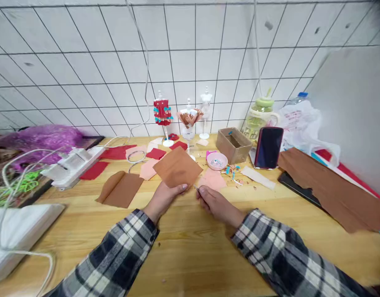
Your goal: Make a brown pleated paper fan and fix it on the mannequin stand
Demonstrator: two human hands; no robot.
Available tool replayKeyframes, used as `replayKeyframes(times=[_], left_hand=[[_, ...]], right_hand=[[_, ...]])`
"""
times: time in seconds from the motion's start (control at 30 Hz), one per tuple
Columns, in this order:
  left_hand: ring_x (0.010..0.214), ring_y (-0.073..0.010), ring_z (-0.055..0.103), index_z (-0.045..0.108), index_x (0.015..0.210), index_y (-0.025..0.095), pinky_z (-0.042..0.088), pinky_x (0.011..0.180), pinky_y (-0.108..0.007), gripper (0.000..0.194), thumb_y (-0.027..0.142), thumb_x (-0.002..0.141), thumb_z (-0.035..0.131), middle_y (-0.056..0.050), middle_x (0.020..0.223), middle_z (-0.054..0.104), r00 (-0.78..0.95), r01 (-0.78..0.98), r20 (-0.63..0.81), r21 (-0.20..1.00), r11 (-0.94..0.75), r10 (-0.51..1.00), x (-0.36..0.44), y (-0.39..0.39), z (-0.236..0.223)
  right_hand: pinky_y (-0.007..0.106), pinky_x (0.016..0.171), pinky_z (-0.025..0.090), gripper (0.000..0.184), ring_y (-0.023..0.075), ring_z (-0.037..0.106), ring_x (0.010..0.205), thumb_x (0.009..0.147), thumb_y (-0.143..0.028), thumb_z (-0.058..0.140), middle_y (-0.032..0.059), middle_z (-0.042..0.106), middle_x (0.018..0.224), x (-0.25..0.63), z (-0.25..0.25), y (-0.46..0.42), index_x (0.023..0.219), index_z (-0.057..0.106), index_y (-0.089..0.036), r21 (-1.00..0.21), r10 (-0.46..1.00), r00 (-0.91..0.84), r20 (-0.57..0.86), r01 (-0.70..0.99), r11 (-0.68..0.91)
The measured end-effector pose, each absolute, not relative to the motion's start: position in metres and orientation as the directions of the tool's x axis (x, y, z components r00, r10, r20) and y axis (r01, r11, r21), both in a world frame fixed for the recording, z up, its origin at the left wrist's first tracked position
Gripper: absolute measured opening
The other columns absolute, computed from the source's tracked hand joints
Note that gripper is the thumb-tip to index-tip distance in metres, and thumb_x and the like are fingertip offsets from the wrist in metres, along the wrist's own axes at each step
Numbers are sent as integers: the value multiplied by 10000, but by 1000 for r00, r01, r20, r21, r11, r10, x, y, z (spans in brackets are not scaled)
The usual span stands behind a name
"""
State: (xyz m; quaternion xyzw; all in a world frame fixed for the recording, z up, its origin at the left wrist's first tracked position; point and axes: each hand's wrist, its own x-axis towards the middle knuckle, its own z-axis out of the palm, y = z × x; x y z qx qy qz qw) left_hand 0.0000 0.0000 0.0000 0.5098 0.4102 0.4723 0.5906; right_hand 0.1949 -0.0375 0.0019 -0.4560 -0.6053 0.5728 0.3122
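Note:
My left hand (163, 198) pinches the near corner of a brown felt square (177, 167) and holds it tilted up off the wooden table (190, 247). My right hand (216, 202) is closed in a pinch on a thin metal needle (196, 188), its tip close to the felt's lower edge. A pale pink felt piece (213, 179) lies just beyond my right hand. A folded brown felt piece (120, 189) rests to the left of my left hand.
Red and pink felt scraps (155, 154), a small pink dish of beads (217, 161), a cardboard box (233, 144), an upright phone (268, 147), small mannequin stands (162, 111), a long brown felt strip (332, 189) at right, a white device with cables (72, 161) at left.

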Motion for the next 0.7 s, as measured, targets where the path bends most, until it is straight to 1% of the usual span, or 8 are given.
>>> replayKeyframes(times=[0.13, 0.23, 0.33, 0.5, 0.6, 0.7], left_hand=[[1181, -305, 601, 650, 1189, 183, 469, 1004, -416, 558, 286, 672, 834, -108, 1254, 672, 197, -143, -2, 989, 31, 980, 4, -3, 4], [1174, -305, 604, 648, 1196, 186, 484, 985, -417, 571, 290, 667, 835, -106, 1260, 670, 185, -157, -9, 987, 39, 983, 5, -4, 5], [1193, -298, 595, 647, 1199, 194, 454, 1029, -422, 573, 280, 665, 837, -101, 1270, 666, 197, -165, 7, 986, 26, 980, 5, -3, 4], [1212, -304, 583, 643, 1200, 173, 425, 1061, -433, 589, 281, 658, 845, -118, 1284, 657, 198, -153, 15, 988, 16, 980, 5, -2, 3], [1219, -309, 580, 634, 1206, 164, 425, 1062, -442, 601, 295, 659, 846, -125, 1295, 649, 165, -195, 9, 980, 24, 986, 5, -2, 2], [1204, -316, 590, 643, 1194, 157, 430, 1057, -449, 605, 295, 644, 855, -133, 1274, 661, 170, -201, 0, 979, 35, 985, 5, -1, 2]], right_hand=[[252, 500, 282, 414, 110, 315, 510, 956, -572, 271, -69, 351, 592, 195, -3, -36, 840, 447, -217, -975, 913, -372, -165, 200, -95], [256, 512, 297, 450, 117, 347, 522, 948, -612, 264, -63, 367, 591, 195, -6, -36, 839, 455, -220, -972, 916, -375, -140, 231, -54], [262, 532, 320, 471, 124, 381, 550, 947, -624, 257, -50, 398, 610, 196, -6, -36, 835, 469, -218, -963, 922, -371, -115, 267, -12], [271, 570, 350, 458, 131, 409, 581, 967, -587, 255, -38, 422, 635, 196, -5, -35, 829, 481, -213, -950, 929, -363, -73, 309, 46], [266, 563, 348, 419, 130, 412, 561, 983, -538, 251, -44, 426, 612, 195, -5, -36, 834, 472, -215, -950, 926, -369, -84, 310, 37], [256, 552, 345, 375, 123, 414, 535, 993, -490, 255, -50, 436, 596, 194, -3, -37, 847, 464, -215, -951, 925, -371, -83, 307, 38]])
